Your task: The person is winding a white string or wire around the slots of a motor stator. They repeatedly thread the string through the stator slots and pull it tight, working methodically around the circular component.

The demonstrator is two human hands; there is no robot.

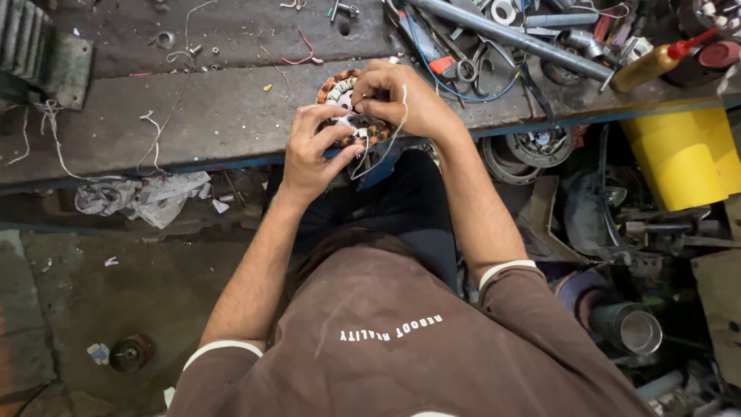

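Nearest the camera is the person's brown short-sleeved shirt (401, 340) with white trim at the sleeves, and beyond it dark trousers (401, 208) reaching toward the bench edge. Both forearms stretch away to the near edge of the grimy workbench (208, 116), where a round motor stator (343, 96) with copper-coloured windings and a pale core rests on the benchtop, partly covered by the fingers. The left hand (312, 150) curls over the near side of the stator, thumb and fingers pinched together on its winding. The right hand (401, 96) sits over the far right side of it, fingers bent and closed on a thin white string (390, 139), which loops down from that hand toward the bench edge. To the left on the bench lie loose white threads (154, 127), and below the bench edge crumpled paper (147, 197) lies on a lower ledge. To the right, below the bench, stands a yellow bucket (683, 158), with a metal cup (637, 330) nearer. Far right on the bench lie a long grey metal bar (517, 38), a blue wire (463, 89), scissors (475, 66) and a bottle with a red nozzle (656, 62).
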